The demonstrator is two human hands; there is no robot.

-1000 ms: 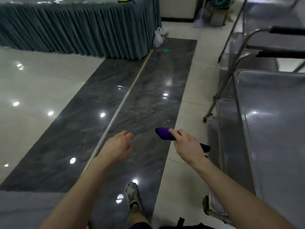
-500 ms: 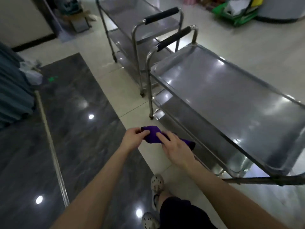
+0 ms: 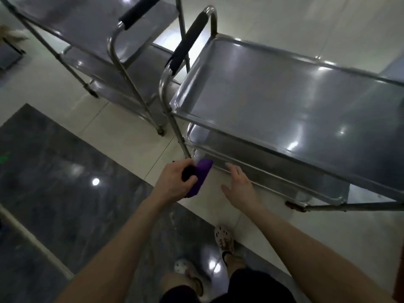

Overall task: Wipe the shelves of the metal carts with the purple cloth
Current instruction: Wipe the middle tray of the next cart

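Now left grip [image 3: 175, 182] clutches purple cloth [image 3: 202, 173]; right grip [image 3: 238, 186] splayed empty near shelf rim [image 3: 271, 182].

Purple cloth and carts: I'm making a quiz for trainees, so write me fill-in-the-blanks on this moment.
Of the two hands, the purple cloth is in the ____ one. The right hand holds ____. The nearer cart has a ____ handle grip.
Missing: left; nothing; black.
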